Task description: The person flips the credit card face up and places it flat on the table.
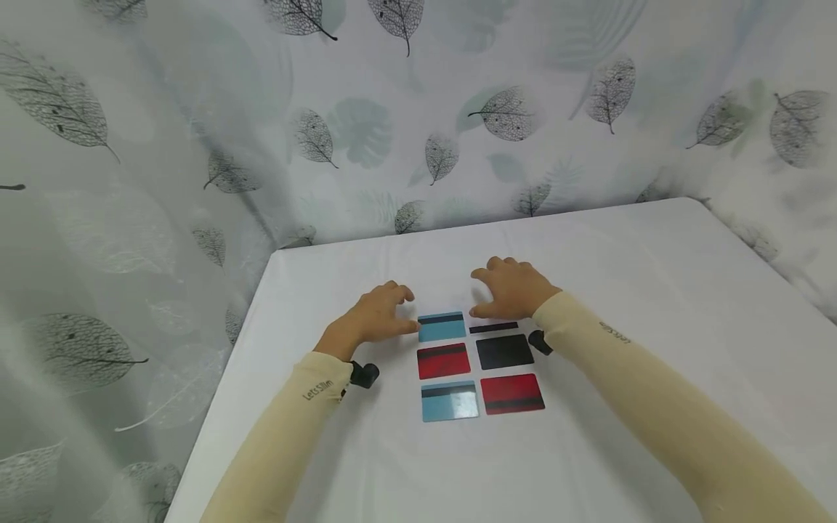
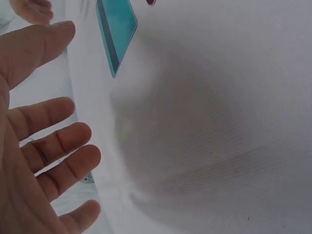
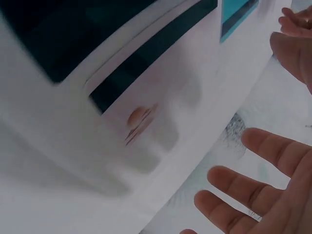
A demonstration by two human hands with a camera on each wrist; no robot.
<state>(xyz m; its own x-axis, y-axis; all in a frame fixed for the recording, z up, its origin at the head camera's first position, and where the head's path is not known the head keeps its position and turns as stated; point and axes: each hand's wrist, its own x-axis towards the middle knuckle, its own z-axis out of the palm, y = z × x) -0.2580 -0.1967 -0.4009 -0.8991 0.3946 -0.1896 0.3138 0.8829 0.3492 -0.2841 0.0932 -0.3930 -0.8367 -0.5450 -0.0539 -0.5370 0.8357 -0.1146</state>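
Observation:
Several stripe cards lie in two columns on a white-covered table. The left column has a blue card (image 1: 442, 330) at the far end, a red card (image 1: 444, 365) in the middle and another blue card (image 1: 450, 408) nearest me. On the right are a white card with a dark stripe (image 1: 493, 328), a black card (image 1: 505, 352) and a second red card (image 1: 513, 399). My left hand (image 1: 374, 317) hovers left of the far blue card, fingers spread and holding nothing. Over the white card, partly covering it in the head view, is my empty right hand (image 1: 513, 289), its fingers spread.
The white tabletop (image 1: 628, 276) reaches a back edge against a leaf-patterned curtain (image 1: 425, 87). More curtain hangs along the left and right sides. A small dark camera (image 1: 365, 375) is strapped at my left wrist, another dark one (image 1: 540, 342) at my right wrist.

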